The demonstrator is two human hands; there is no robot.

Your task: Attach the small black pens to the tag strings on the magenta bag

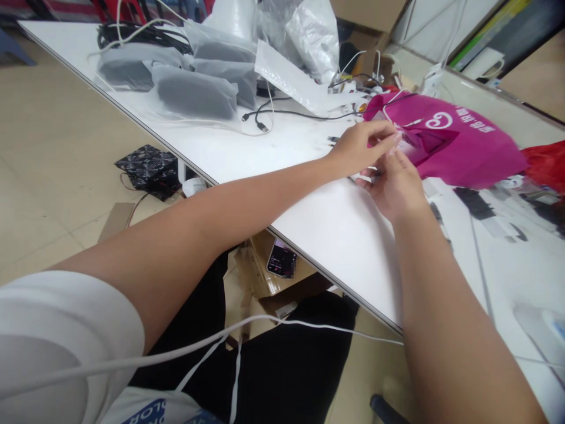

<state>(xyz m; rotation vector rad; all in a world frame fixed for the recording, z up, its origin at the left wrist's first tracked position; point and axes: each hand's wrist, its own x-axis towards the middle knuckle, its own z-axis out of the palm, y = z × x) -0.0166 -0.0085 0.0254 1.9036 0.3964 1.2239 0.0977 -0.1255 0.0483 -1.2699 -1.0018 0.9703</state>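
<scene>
Both my hands meet over the white table [212, 154], close to a magenta bag [477, 141] with white print. My left hand [364, 144] reaches in from the left, its thumb and fingers closed in a pinch. Just below it, my right hand [399, 182] has its fingertips pressed up against those of the left. Whatever lies between the fingertips is too small and blurred to name. A pale, see-through patch shows just past the fingers, against the bag. Small dark-tipped pieces [332, 141] lie on the table beside my left wrist.
Grey plastic-wrapped packages [194, 93] and a black cable [300, 116] lie on the table's far side. White plastic bags [313, 38] are heaped behind them. Small parts [481, 206] litter the right. A white cord [265, 318] crosses over my lap. Below the table edge, a phone [281, 259] rests on a cardboard box [260, 277].
</scene>
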